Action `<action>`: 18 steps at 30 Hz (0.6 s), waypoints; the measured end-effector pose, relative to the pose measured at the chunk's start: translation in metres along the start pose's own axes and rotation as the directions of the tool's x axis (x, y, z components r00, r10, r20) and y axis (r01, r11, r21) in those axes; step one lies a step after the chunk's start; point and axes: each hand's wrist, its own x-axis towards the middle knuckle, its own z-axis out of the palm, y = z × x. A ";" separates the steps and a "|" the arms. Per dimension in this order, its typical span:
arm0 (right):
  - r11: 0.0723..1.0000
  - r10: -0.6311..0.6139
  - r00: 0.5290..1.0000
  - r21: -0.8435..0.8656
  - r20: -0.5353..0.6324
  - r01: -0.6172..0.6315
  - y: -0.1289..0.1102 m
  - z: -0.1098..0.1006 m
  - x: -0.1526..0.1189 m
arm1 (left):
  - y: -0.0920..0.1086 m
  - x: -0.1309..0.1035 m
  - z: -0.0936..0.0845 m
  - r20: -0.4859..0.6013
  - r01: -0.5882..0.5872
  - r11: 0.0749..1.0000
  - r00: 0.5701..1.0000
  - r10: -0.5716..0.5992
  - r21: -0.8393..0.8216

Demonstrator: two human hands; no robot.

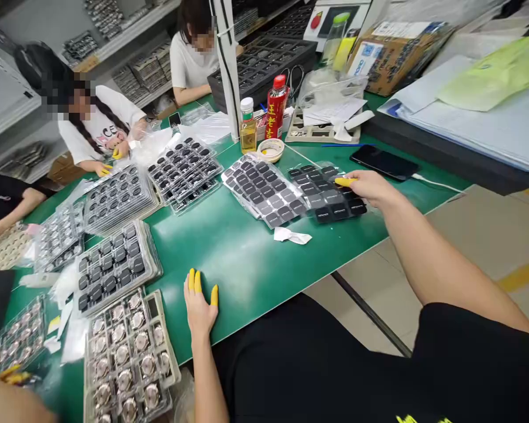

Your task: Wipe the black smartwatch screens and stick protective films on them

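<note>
My left hand (pixel 201 308), with yellow finger cots on its fingertips, rests on the green table (pixel 229 264) near its front edge. Its fingers are apart and nothing is in them. My right hand (pixel 372 187), also with a yellow finger cot, grips the right side of a sheet of black stickers (pixel 326 191); its lower fingers are partly hidden. Just left of that sheet lies a fanned pile of similar sticker sheets (pixel 264 188). A crumpled white paper scrap (pixel 292 236) sits in front of them.
Trays of round metal watch-like parts (pixel 123 358) and trays of black square parts (pixel 110 267) line the left. Behind the sheets stand a tape roll (pixel 270 150), a red can (pixel 277 108) and a small bottle (pixel 247 126). A phone (pixel 384 163) lies right. Several co-workers sit around.
</note>
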 end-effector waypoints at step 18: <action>0.621 -0.772 0.600 0.046 0.212 0.783 -0.011 0.062 -0.152 | -0.008 0.000 -0.014 -0.034 0.011 0.997 0.999 -0.008 0.076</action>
